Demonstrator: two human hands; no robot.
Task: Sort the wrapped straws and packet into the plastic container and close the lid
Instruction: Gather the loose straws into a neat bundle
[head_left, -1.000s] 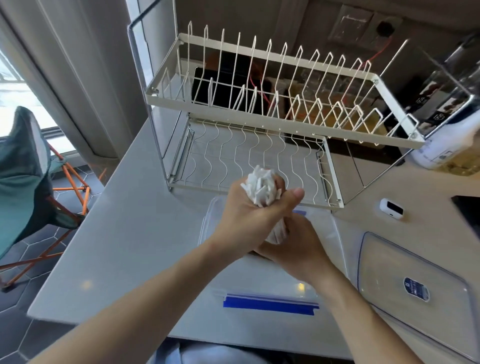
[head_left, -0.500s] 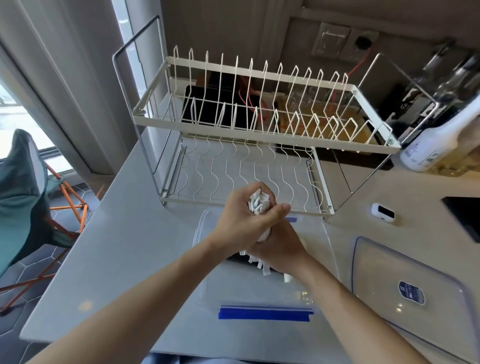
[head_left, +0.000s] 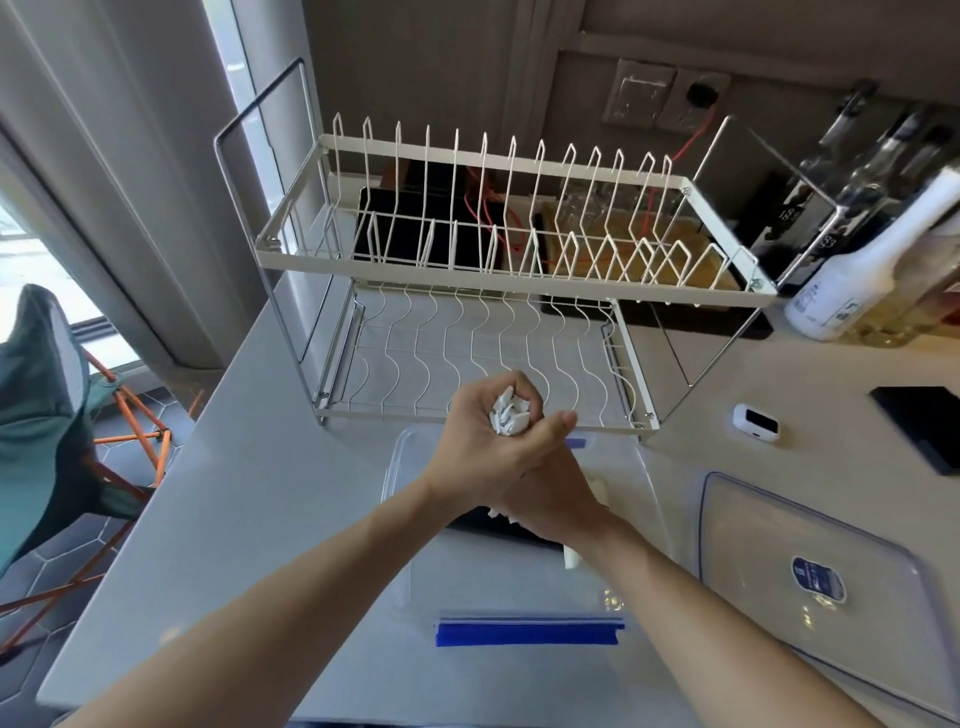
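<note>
Wrapped straws (head_left: 511, 415), a bunch of white paper-sleeved sticks, stand near upright over the clear rectangular plastic container (head_left: 415, 582), which sits open on the pale grey surface (head_left: 260, 493) just in front of the white two-tier wire dish rack (head_left: 493, 270). Left hand (head_left: 488, 447) grips the top of the bunch, fingers curled round it, white tips poking out above the fist. Right hand (head_left: 556, 499) sits below and partly under the left, fingers wrapped round the lower part of the bunch; a few white ends show beneath it. Clear flat lid with a blue label (head_left: 810, 577) lies on the surface to the right of the container, apart from it.

Judgement on the step: bunch is being squared up and lowered in. Best to tilt it flat along the container's long side before letting go, lower hand releasing first, so the straws lie level and don't foul the lid. Blue latch (head_left: 527, 631) at the near edge needs to stay clear of stray ends.

Hard to read: a dark flat shape under the hands inside the container, possibly the packet, can't confirm. Container floor mostly blocked by both wrists. Straw count unreadable. Lid's right edge runs out of frame.
</note>
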